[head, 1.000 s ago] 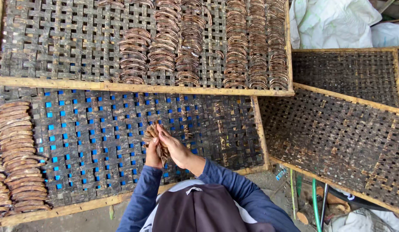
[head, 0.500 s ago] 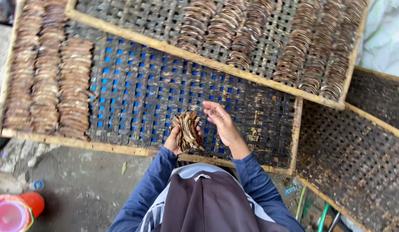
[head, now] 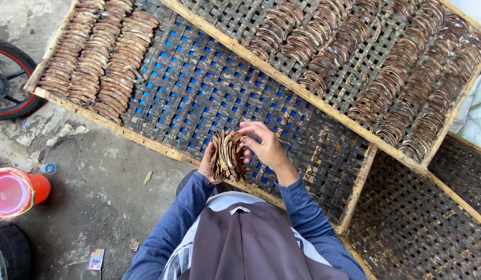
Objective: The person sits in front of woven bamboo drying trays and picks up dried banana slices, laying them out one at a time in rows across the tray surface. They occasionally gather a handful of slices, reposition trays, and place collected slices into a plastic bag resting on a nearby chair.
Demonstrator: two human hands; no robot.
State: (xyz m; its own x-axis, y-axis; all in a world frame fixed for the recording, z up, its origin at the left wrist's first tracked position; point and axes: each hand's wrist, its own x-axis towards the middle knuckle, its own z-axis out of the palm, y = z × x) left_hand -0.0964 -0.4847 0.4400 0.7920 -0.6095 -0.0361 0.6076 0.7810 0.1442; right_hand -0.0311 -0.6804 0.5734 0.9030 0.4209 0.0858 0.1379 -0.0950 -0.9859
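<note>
My left hand (head: 207, 162) holds a stack of thin brown curved dried slices (head: 228, 157) upright over the near edge of a woven bamboo rack (head: 199, 88). The fingers of my right hand (head: 263, 144) touch the stack's top right side. Blue shows through the gaps of this rack. Three rows of the same brown slices (head: 98, 57) lie overlapped at its left end.
A second woven rack (head: 354, 46) behind carries several rows of slices. Another dark rack (head: 427, 223) lies at the lower right. A red-rimmed wheel (head: 7, 83) stands at the left. A red and pink plastic container (head: 15, 192) sits on the concrete floor (head: 100, 192).
The view has swung left and down, bringing the wheel and red container further in. Both hands stay on the stack, and the right hand has closed in onto it.
</note>
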